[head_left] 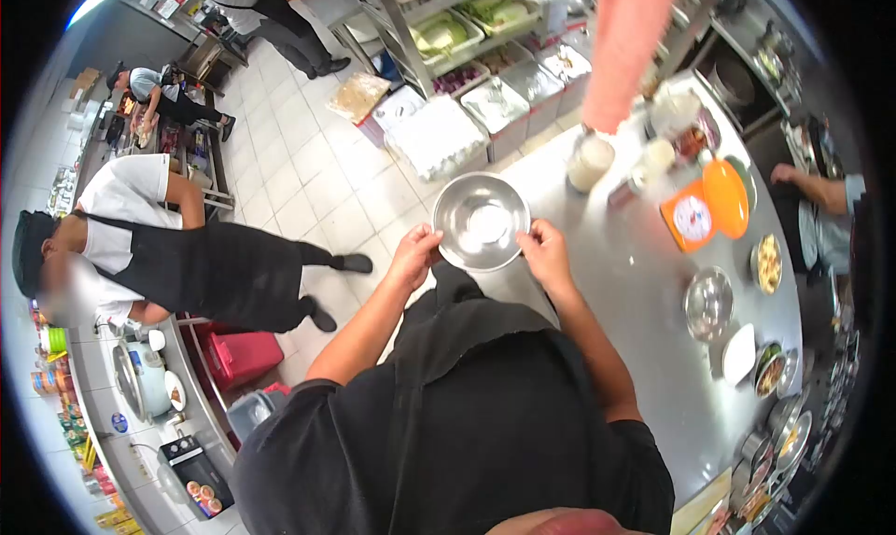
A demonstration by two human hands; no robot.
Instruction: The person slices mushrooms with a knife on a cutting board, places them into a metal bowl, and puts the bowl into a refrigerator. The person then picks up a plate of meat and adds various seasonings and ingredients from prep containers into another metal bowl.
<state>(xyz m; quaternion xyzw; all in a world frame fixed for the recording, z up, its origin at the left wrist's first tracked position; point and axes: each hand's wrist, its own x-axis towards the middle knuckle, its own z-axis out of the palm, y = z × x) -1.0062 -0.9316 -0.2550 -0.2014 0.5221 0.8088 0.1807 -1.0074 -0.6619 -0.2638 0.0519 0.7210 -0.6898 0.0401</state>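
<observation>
A shiny metal mixing bowl [481, 220] is held level in front of my body, near the edge of the steel table [616, 320]. My left hand [417, 254] grips its rim on the left, and my right hand [547, 251] grips the opposite side with thumb and fingers. Nothing shows inside the bowl except reflections. On the table to the right stands an orange kitchen scale [688, 217] with a round white dial, beside an orange oval plate or pan [725, 197]. A second metal bowl [709, 304] sits closer to me.
Another person's arm [627, 59] reaches over the table's far end, beside a jar [590, 163]. A white dish [738, 354] and bowls of food [766, 264] line the right edge. A person in a black apron [224, 269] stands at left. Egg trays [437, 136] sit beyond the table.
</observation>
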